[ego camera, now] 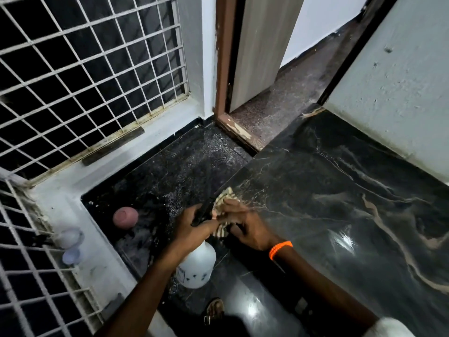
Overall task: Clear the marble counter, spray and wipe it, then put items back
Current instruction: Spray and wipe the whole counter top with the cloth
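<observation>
Two clear cups (70, 242) rest on the white ledge (102, 259); a pink bowl (125, 217) lies on the dark floor. The left hand (194, 223) grips the black trigger of a white spray bottle (197, 266). The right hand (245, 226), fingers curled, holds a striped cloth (224, 203) at the marble counter (340, 190) edge

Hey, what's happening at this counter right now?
A person is cleaning the dark veined marble counter. The left hand grips the black trigger head of a white plastic spray bottle, while the right hand holds a striped beige cloth at the counter's edge. A pink round pot sits on the lower black ledge.
</observation>
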